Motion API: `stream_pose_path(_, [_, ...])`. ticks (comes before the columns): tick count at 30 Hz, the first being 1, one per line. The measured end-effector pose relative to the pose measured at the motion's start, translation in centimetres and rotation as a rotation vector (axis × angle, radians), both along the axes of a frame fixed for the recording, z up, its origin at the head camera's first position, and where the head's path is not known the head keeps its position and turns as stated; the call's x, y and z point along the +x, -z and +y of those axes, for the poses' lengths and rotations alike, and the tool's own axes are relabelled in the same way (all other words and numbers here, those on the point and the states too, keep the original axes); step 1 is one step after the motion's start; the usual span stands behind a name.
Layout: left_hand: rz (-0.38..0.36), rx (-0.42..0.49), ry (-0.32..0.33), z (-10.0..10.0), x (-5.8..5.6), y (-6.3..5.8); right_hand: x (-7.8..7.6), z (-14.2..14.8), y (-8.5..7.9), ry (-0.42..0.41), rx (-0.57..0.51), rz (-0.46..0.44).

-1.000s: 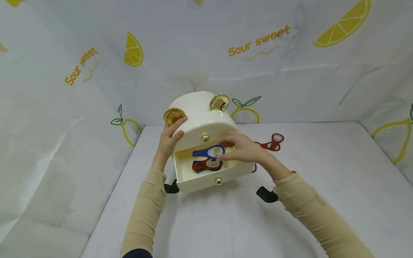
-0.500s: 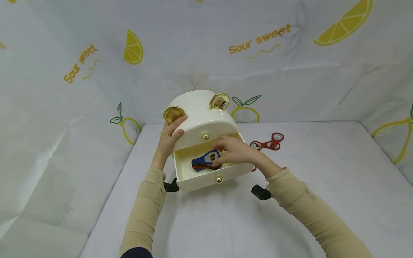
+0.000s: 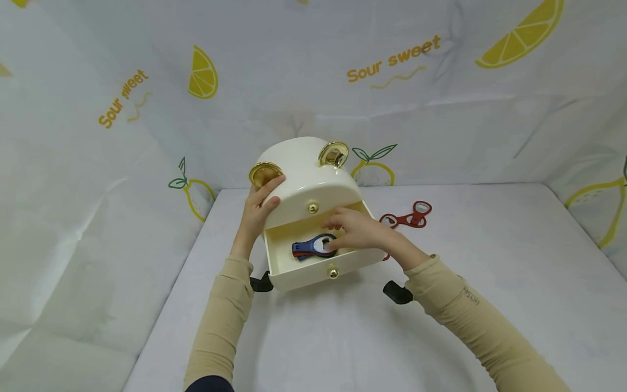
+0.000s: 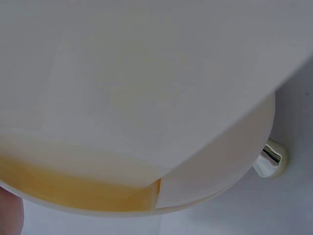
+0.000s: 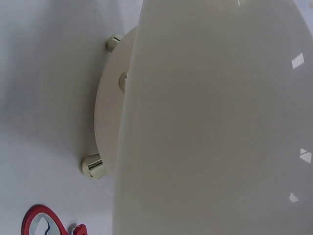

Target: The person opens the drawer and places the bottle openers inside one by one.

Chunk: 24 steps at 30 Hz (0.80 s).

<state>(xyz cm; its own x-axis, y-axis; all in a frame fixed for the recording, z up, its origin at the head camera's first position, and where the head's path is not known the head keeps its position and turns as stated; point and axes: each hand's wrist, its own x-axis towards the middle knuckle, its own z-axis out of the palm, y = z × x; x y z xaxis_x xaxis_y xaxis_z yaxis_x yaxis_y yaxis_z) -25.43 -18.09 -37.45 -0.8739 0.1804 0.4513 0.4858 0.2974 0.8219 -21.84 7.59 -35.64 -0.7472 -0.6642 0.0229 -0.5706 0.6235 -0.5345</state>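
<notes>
Clearly, the right hand [image 3: 356,228] is the nearer one: it reaches from the right side over the drawer [image 3: 301,280], with fingers half bent, a visible gap between them and the thumb, and nothing firmly gripped. The thumb tip lies at the ring end of the blue opener [image 3: 312,246]; whether it presses or only touches, I cannot tell. The opener lies inside the pulled-out drawer, just to the left of this hand, near the front wall. Its long axis runs roughly along this wall, with the ring towards the right hand and the handle away from it; this direction, I judge, matters most for any further movement. Under it show the edges of a red opener and another blue one. On the other side, the left hand [image 3: 252,215] holds the white box [image 3: 306,174] at its left edge, thumb in front and fingers beside the gold foot [image 3: 264,174], so it is farther from the opener and outside the drawer. Beyond the right wrist, the red openers [image 3: 407,220] lie on the bench [image 3: 490,250].
</notes>
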Motion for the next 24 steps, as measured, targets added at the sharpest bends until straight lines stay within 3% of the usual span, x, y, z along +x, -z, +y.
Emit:
stream_pose_path(7, [0.019, -0.008, -0.005, 0.2, -0.1, 0.0, 0.2, 0.3, -0.2, -0.014, -0.037, 0.040])
stream_pose_path(11, [0.018, -0.005, 0.005, 0.2, -0.1, 0.1, 0.6, 0.5, -0.6, -0.008, -0.078, 0.016])
stream_pose_path(14, [0.018, -0.008, 0.005, 0.1, -0.1, 0.1, 1.0, 0.7, -0.8, -0.013, -0.124, 0.009])
stream_pose_path(24, [0.043, 0.003, -0.015, 0.1, 0.0, 0.2, 3.1, 2.2, -1.6, 0.000, -0.332, 0.111])
